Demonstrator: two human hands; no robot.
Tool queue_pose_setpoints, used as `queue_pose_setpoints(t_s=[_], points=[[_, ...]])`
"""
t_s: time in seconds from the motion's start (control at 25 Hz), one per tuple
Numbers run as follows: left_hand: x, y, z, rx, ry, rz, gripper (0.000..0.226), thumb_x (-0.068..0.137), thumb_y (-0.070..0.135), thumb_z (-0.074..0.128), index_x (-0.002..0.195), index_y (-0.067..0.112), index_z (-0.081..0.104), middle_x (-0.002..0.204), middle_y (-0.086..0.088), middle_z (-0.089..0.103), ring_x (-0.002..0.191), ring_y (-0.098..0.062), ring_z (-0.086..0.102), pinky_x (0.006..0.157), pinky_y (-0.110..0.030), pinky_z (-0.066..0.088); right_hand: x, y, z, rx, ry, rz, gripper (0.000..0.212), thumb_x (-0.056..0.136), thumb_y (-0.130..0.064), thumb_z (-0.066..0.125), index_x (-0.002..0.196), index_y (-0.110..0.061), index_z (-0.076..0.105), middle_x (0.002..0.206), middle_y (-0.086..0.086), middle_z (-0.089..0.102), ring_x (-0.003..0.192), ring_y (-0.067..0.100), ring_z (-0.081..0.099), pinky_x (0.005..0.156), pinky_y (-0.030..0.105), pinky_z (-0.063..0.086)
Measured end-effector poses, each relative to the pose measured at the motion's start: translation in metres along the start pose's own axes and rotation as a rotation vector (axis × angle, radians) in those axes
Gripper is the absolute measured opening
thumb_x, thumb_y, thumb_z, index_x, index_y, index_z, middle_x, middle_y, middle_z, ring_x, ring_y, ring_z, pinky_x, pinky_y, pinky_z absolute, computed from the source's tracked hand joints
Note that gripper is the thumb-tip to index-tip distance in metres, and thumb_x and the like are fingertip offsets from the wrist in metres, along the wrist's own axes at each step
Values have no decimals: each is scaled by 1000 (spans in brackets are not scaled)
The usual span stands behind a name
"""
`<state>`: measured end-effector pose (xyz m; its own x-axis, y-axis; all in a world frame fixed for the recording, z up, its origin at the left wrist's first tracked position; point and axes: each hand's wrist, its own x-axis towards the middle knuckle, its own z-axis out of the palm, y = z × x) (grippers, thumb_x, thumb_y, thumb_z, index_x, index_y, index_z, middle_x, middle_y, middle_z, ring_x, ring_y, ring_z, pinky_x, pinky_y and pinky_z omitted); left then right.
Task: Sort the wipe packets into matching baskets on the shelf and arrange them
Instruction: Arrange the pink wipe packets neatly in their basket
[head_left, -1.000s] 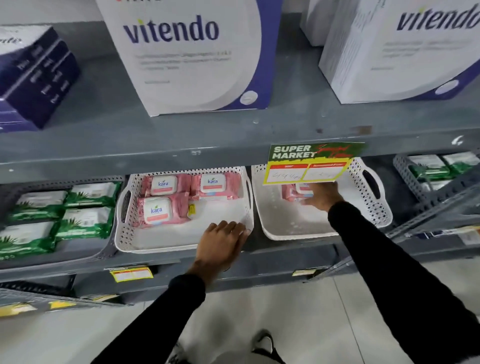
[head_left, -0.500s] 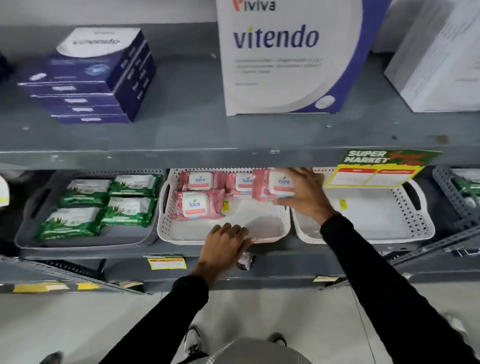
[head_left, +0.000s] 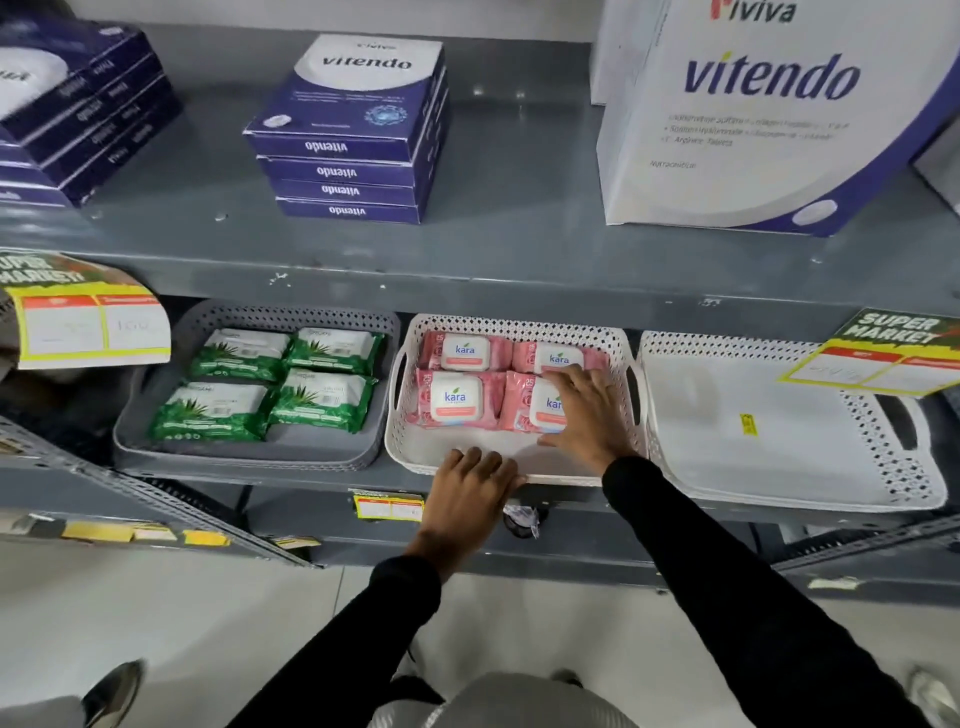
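Observation:
Several pink Kara wipe packets (head_left: 457, 400) lie in the middle white basket (head_left: 519, 327) on the lower shelf. My right hand (head_left: 587, 410) rests flat on the front right pink packet (head_left: 530, 410) inside that basket, fingers spread over it. My left hand (head_left: 467, 493) grips the white basket's front rim. Several green wipe packets (head_left: 270, 384) lie in the grey basket (head_left: 249, 452) to the left. A second white basket (head_left: 779, 457) on the right holds no packets.
Blue and white Vitendo boxes (head_left: 353, 135) and a large Vitendo carton (head_left: 769, 114) stand on the upper shelf. Yellow-green price tags (head_left: 883, 353) hang from the shelf edge at right and left (head_left: 78, 317). Angled metal struts flank the lower shelf.
My right hand took a pink packet from the right white basket, carried it left and set it down in the middle basket. The view has shifted left. My left hand stayed on the rim.

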<state>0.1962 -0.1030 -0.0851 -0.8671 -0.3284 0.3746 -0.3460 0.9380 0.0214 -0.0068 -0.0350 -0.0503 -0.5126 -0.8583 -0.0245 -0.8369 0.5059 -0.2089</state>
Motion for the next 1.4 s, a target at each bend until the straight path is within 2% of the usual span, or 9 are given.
queue_pose_setpoints(t_s=[0.12,0.32,0.48,0.6,0.76,0.84,0.96,1.16,1.4], points=[[0,0,-1,-21,-3,-13,26,103,40,43,89,25,59,79,3,64,76,-25,58,68,-39,40,-1,0,-3,-23,-23,-3,107,55,-53,88,145,-24,37,144,1,41,128,30,39,101,47,39],[6,0,-13,-156,-96,-48,32,102,45,36,96,26,61,88,3,68,83,-24,62,72,-38,44,-11,6,-10,87,-3,14,118,52,-64,85,151,-27,31,148,5,35,137,29,27,107,40,22],[24,-14,-22,-294,-78,-129,34,103,48,40,103,23,63,97,1,72,88,-22,65,75,-35,49,-13,10,-19,106,20,8,120,50,-70,82,150,-30,31,147,5,37,135,28,30,105,46,27],[47,-44,-28,-277,-57,-207,33,92,48,65,110,20,65,108,-2,72,97,-23,65,83,-37,53,-12,9,-24,77,1,-29,115,52,-66,83,149,-28,33,147,3,40,134,27,34,105,47,30],[70,-78,-26,-177,-303,-244,82,71,41,87,140,17,49,144,-8,55,134,-31,48,111,-47,39,-12,4,-16,-36,-53,-101,106,59,-57,84,148,-21,37,144,3,44,129,26,42,105,44,37],[72,-82,-23,-130,-370,-206,85,72,36,86,144,19,45,148,-5,50,137,-30,44,115,-46,34,-10,3,-11,-48,-47,-100,96,68,-46,84,147,-20,38,143,4,45,129,26,43,107,45,38],[71,-81,-19,-106,-345,-189,76,78,27,82,144,19,45,147,-4,50,136,-29,45,115,-45,33,-8,4,-10,-24,-32,-98,84,74,-34,82,146,-19,41,144,4,46,130,25,42,110,45,36],[66,-85,-21,-93,-433,-141,68,86,22,71,147,19,41,151,-4,45,138,-30,43,118,-48,28,-11,13,-8,-30,-38,-144,78,76,-27,80,144,-20,43,137,1,47,125,22,43,106,41,34],[67,-82,-22,-126,-493,-144,68,88,17,69,149,17,38,156,-2,40,144,-30,35,118,-45,26,-17,14,-2,-14,-93,-120,77,81,-18,74,149,-20,37,149,2,41,134,22,37,111,43,29]])
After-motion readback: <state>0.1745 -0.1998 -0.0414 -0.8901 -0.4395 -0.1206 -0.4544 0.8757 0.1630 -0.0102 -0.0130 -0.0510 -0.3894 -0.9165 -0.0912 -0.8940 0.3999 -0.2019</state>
